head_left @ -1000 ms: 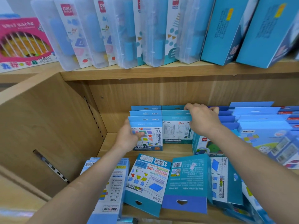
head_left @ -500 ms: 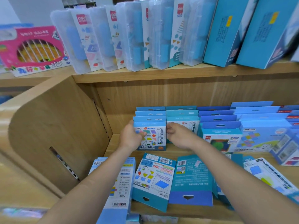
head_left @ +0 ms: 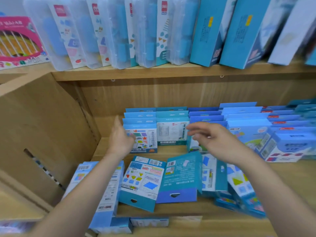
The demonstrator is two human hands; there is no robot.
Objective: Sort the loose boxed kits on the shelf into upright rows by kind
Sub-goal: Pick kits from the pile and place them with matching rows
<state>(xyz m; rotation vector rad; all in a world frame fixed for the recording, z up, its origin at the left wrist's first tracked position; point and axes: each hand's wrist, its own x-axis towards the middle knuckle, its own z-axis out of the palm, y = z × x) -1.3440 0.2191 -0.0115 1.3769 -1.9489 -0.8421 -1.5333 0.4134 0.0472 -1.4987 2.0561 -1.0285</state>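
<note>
Bright, even light, soft shadows — motion blur throughout, worst at the bowed wide-angle edges.

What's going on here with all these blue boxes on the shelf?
A person is sorting boxed kits on a wooden shelf. Several upright rows stand at the back, while loose kits lie flat at the front, not yet filed. Both hands are open and hold nothing: the left hand is by the front box of the leftmost row, and the right hand hovers in front of the next rows.
</note>
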